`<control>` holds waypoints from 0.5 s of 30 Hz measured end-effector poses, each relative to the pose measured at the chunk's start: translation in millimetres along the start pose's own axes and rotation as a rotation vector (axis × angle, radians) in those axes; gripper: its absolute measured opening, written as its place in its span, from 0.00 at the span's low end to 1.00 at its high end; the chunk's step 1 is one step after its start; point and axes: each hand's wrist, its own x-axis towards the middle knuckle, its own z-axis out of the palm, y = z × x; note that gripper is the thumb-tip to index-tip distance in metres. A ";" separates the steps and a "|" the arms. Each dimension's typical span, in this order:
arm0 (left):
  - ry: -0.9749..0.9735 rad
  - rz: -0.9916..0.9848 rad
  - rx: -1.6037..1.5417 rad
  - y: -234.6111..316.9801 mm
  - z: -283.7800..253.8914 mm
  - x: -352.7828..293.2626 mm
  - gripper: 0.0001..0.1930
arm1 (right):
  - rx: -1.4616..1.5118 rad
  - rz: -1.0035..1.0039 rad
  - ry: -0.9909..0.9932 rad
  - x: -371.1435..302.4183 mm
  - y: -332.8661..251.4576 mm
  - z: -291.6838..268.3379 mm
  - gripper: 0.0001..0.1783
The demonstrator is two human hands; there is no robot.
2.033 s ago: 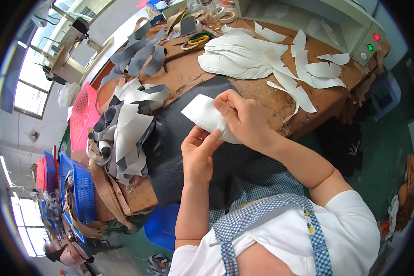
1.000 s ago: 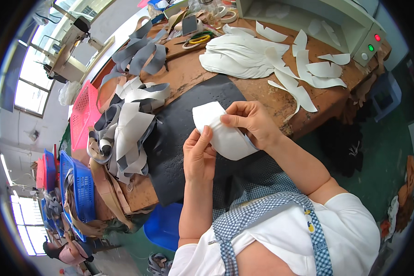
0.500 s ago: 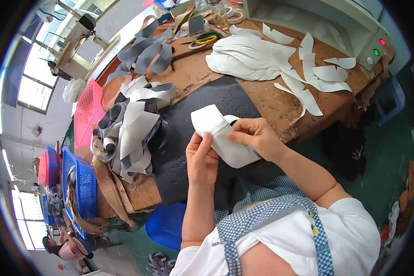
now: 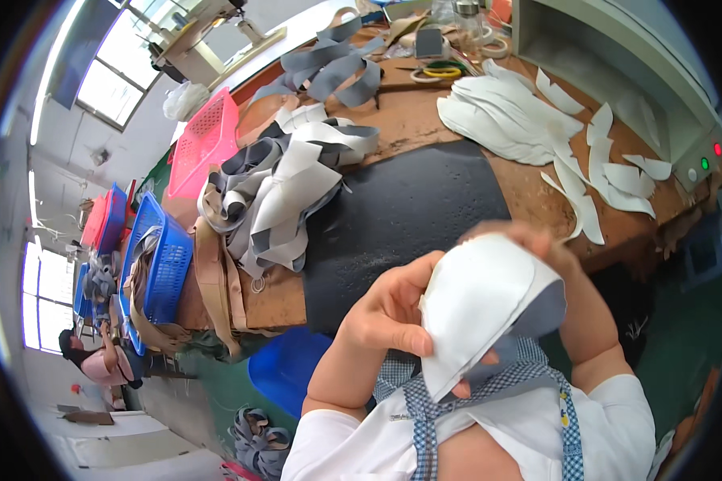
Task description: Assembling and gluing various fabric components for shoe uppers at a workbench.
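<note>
A curved white piece of sheet material, grey on its inner side and seemingly in layers, is held up close above my apron. My left hand is closed on its left edge, thumb on the white face and other fingers partly hidden behind. Along the far edge, my right hand is smeared by motion and partly covered by the piece, so its grip is not clear. Beyond both hands a black mat lies on the worn brown table.
White cut pieces are heaped and scattered at the far right, beside a grey machine housing with lit buttons. Grey and white strips pile up left of the mat. Yellow-handled scissors, pink and blue baskets stand out.
The white piece has come up and nearer to me, turned so its grey inside shows. My right hand has shifted to its far edge. The view has swung left.
</note>
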 end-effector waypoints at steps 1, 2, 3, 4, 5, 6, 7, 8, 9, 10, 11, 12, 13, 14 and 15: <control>-0.022 -0.001 0.005 2.0 -2.1 2.1 0.37 | 0.110 0.103 -0.122 -18.1 24.6 -18.5 0.38; 0.083 0.063 0.120 6.4 -5.3 -6.6 0.37 | 0.114 0.041 -0.044 -14.3 16.0 20.8 0.31; 0.168 0.108 0.218 6.9 -6.5 -7.8 0.36 | 0.270 0.226 -0.175 -18.4 7.2 21.9 0.25; 0.196 0.101 0.291 10.7 -8.4 -5.4 0.31 | 0.198 0.075 -0.370 -12.7 12.7 16.5 0.21; 0.318 0.052 0.769 20.2 -10.6 -1.3 0.27 | -0.110 -0.022 -0.203 -19.8 2.4 9.4 0.18; 0.494 0.001 1.258 33.0 -14.1 -9.3 0.24 | -0.380 -0.109 -0.069 -13.6 2.1 -0.1 0.15; 0.674 0.173 1.597 40.4 -25.1 -11.2 0.22 | -0.549 0.000 0.279 -4.1 -9.0 10.2 0.14; 0.861 0.352 1.931 45.8 -40.0 -14.8 0.21 | -0.716 0.112 0.625 6.6 -17.9 19.3 0.14; 0.907 0.493 2.078 51.1 -50.9 -17.1 0.24 | -1.186 -0.100 0.737 16.9 -18.8 17.5 0.16; 0.941 0.639 2.223 55.1 -55.2 -14.7 0.27 | -1.648 -0.347 0.834 29.5 -16.4 10.6 0.18; 0.901 0.676 2.135 47.9 -54.8 -13.0 0.28 | -1.643 -0.357 0.809 39.3 -12.7 -3.6 0.18; 0.831 0.692 1.939 43.8 -57.3 -10.4 0.31 | -1.788 -0.472 0.797 46.3 -7.6 -22.4 0.19; 0.793 0.703 1.945 43.2 -55.5 -7.3 0.32 | -1.931 -0.589 0.783 56.2 -6.6 -27.9 0.21; 0.758 0.714 1.952 46.1 -52.0 -3.7 0.34 | -1.921 -0.591 0.749 64.7 -9.8 -28.5 0.21; 0.800 0.724 1.963 52.2 -50.7 -4.7 0.34 | -1.562 -0.247 0.836 78.2 -16.5 -22.6 0.21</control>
